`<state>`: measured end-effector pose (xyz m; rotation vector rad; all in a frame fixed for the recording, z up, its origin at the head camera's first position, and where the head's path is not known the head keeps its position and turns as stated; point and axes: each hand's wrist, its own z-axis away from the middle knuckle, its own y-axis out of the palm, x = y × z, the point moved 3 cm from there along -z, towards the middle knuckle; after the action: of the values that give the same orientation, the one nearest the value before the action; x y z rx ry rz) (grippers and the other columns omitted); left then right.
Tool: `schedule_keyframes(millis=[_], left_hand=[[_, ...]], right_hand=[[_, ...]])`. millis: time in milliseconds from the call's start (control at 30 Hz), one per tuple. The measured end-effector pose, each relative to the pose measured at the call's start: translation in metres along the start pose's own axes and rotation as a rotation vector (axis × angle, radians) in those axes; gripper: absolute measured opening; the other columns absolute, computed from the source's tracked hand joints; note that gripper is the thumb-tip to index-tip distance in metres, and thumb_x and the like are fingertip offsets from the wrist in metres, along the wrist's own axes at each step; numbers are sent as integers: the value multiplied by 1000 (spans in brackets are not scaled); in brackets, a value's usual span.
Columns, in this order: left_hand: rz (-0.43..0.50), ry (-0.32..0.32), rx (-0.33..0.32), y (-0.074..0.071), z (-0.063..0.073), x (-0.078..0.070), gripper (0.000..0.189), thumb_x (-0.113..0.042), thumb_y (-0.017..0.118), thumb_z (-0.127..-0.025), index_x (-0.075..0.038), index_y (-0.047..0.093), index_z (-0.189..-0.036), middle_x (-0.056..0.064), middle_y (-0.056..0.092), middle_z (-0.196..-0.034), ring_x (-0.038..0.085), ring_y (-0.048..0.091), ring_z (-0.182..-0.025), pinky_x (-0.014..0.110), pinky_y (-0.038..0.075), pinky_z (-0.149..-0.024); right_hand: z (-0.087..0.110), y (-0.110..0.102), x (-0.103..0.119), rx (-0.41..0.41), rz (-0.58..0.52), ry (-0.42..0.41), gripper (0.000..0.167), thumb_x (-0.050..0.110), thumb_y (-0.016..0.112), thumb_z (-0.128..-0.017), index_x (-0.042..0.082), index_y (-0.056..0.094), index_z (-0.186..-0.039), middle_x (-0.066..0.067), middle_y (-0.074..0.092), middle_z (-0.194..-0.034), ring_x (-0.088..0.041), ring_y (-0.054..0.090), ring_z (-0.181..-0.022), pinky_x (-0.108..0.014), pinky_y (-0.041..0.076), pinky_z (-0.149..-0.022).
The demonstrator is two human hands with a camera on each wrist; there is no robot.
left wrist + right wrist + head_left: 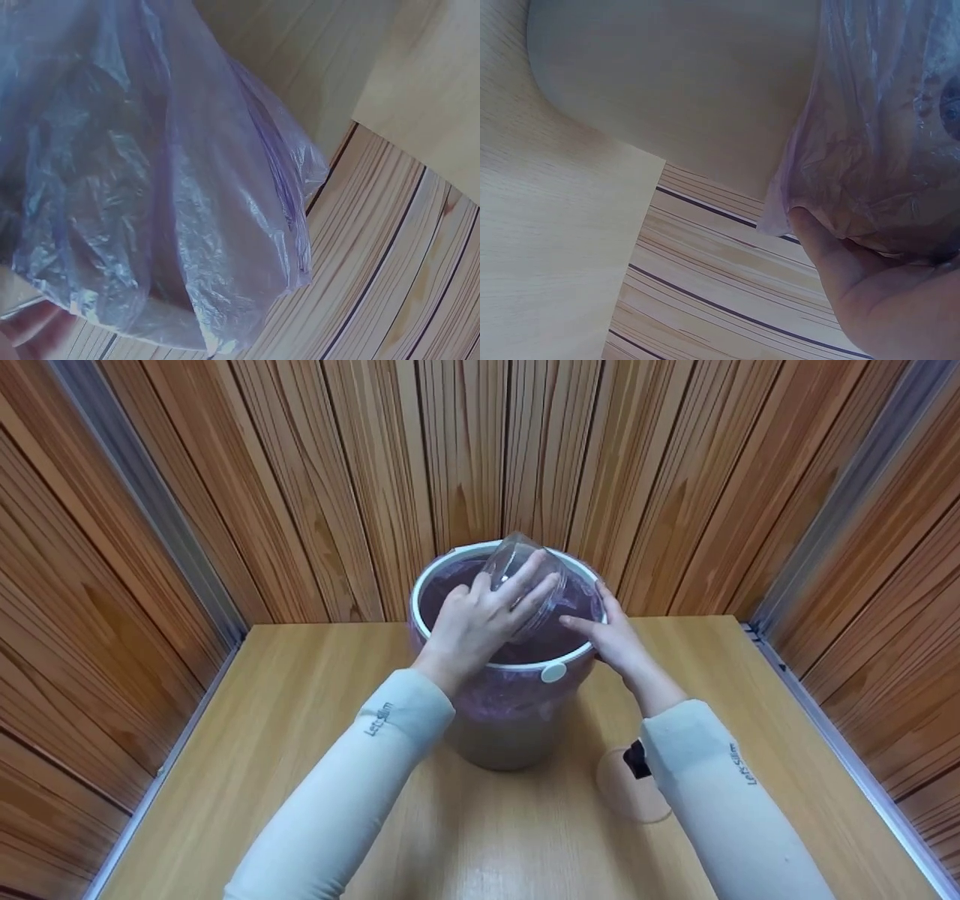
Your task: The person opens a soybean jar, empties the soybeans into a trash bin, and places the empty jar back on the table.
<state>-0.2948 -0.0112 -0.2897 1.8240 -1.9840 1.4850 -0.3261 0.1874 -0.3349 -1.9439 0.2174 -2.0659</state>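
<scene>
A round bin (504,739) stands on the table, its pale rim (517,666) lined with a thin purple plastic bag (499,697). Over its mouth my left hand (487,611) grips a clear plastic jar (514,551), tilted with part of it inside the bin. At the right side my right hand (611,634) holds the rim, thumb on the inner side and fingers along the outside. In the right wrist view this hand (885,300) presses against the bag. Bag folds (202,202) fill much of the left wrist view, with fingertips (37,326) at the lower left corner.
A clear round disc (622,799) lies on the table (360,840) near the right sleeve (720,780), where a small black device (636,759) is worn. Wood-panelled walls (465,450) enclose the back and both sides.
</scene>
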Motion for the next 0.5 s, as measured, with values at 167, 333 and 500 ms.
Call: schedule_keyframes(millis=[167, 333, 500], left_hand=[[5, -24, 32, 2, -2, 9, 83, -9, 66, -92, -34, 21, -157, -1, 24, -164, 18, 62, -85, 24, 53, -57], [-40, -4, -28, 1, -8, 17, 80, -8, 63, -93, -34, 23, -157, -1, 25, -164, 19, 64, -84, 25, 53, -57], [-83, 121, -69, 6, -8, 17, 74, -7, 58, -94, -38, 29, -154, -3, 31, -160, 20, 64, -80, 25, 52, -55]], right_hand=[[-1, 1, 1, -15, 24, 1, 95, 30, 63, -94, 19, -6, -160, -18, 3, -167, -39, 12, -152, -54, 24, -120], [-1, 0, 0, -29, 32, -5, 96, 29, 63, -94, 18, -5, -160, -17, 5, -167, -37, 11, -152, -53, 19, -123], [0, -1, -1, -38, 27, 7, 96, 28, 64, -93, 18, -4, -160, -17, 6, -166, -37, 14, -152, -53, 22, -121]])
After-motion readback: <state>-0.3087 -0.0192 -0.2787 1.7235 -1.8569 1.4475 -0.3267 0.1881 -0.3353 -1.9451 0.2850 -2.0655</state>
